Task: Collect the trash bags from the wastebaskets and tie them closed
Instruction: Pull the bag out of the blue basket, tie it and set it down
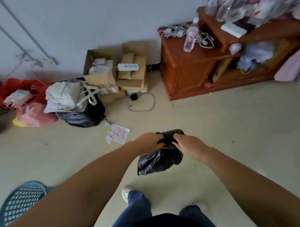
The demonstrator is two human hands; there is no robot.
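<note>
Your left hand (149, 141) and right hand (189, 146) both pinched the neck of the black trash bag (159, 160); it looked light, soft and slippery, best held there.

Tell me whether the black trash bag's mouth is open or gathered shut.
Gathered shut: the left hand and right hand grip the bunched top of the black trash bag. Cannot tell whether a knot is finished.
</note>
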